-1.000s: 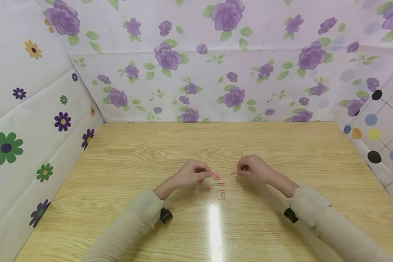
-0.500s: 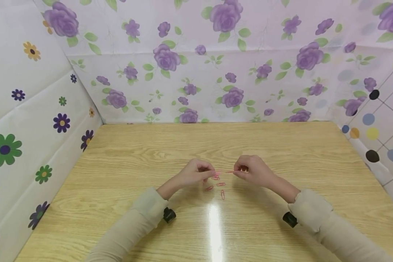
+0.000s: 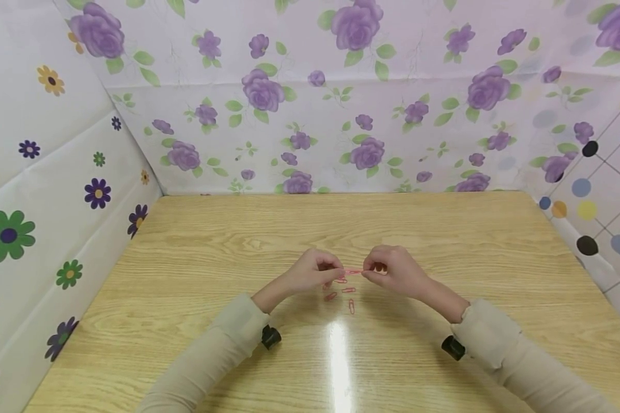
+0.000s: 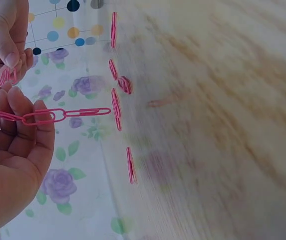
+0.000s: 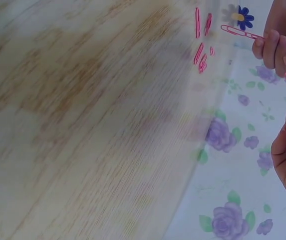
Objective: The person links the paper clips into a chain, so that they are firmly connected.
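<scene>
My left hand (image 3: pixel 310 272) pinches a short chain of linked pink paper clips (image 4: pixel 87 111); in the left wrist view its loose end hangs away past the curled fingers. Facing it, my right hand (image 3: pixel 400 272) pinches a single pink paper clip (image 4: pixel 7 76) between thumb and forefinger. The clip's tip meets the end of the chain at the left fingertips; whether they are hooked together cannot be made out. Below the hands, loose pink paper clips lie on the table, among them one crosswise clip (image 3: pixel 348 290) and one nearer clip (image 3: pixel 351 307).
The wooden table (image 3: pixel 227 229) ends at a back wall covered with purple-flower sheeting (image 3: pixel 310 137). Sheets with coloured flowers (image 3: pixel 31 172) and dots (image 3: pixel 599 212) stand at either side. A small black camera (image 3: pixel 271 337) sits under each wrist.
The hands have come closer together, the right moving left and the left slightly right. The clip in the right hand now reaches the left fingertips. The loose clips lie unmoved.
</scene>
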Demonstrator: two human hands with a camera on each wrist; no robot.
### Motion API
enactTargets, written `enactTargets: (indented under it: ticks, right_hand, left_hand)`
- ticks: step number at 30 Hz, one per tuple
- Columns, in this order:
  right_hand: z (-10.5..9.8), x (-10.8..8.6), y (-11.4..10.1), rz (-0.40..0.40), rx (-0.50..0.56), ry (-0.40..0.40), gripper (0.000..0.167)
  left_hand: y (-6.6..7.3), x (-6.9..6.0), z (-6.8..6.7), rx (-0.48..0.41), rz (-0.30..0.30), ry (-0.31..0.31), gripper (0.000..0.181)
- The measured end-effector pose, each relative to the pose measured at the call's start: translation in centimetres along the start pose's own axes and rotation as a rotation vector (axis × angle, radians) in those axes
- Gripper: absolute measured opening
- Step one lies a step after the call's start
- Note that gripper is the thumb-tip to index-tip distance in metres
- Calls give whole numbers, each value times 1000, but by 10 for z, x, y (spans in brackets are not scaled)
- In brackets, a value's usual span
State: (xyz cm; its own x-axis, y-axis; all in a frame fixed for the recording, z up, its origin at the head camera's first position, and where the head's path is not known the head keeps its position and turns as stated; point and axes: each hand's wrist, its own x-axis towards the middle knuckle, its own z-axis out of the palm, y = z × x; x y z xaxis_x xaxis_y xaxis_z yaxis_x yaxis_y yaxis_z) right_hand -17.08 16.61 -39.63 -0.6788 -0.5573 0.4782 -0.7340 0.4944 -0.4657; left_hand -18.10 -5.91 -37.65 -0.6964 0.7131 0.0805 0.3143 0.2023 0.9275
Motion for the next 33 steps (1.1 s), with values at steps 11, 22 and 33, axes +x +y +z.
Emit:
enactTargets:
  ticks: [11, 22, 33]
  right_hand:
    - [3, 0, -2, -13, 8, -5, 15]
    - [1, -4, -1, -7, 66, 9, 17]
    - [-3, -5, -2, 60, 115, 3, 15]
  left_hand:
    - [-1, 1, 1, 24, 21, 12, 12]
    - [0, -3, -3, 94, 22, 18, 13]
    - [-35, 0, -6, 67, 8, 21, 15]
